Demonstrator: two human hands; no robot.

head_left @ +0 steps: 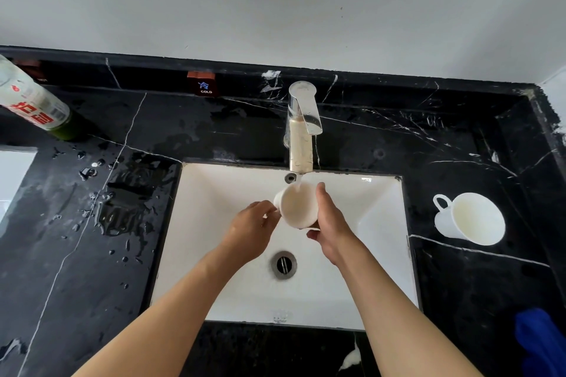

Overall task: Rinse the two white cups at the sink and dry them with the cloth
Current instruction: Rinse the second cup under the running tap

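A white cup [296, 204] is held over the white sink [376, 257], tilted under the chrome tap [302, 128]. Water runs from the spout into it. My right hand [332, 223] wraps the cup's right side and base. My left hand [254, 229] pinches it at the left, where the handle is. A second white cup [470, 219] stands on the black counter right of the sink, handle to the back left. A blue cloth [540, 343] lies at the counter's lower right edge, partly cut off.
The black marble counter [92, 269] carries puddles and drops left of the sink. A white and green spray can [33, 101] stands at the far left. A "COLD" label [205, 87] sits on the back ledge. The drain [284, 265] is below my hands.
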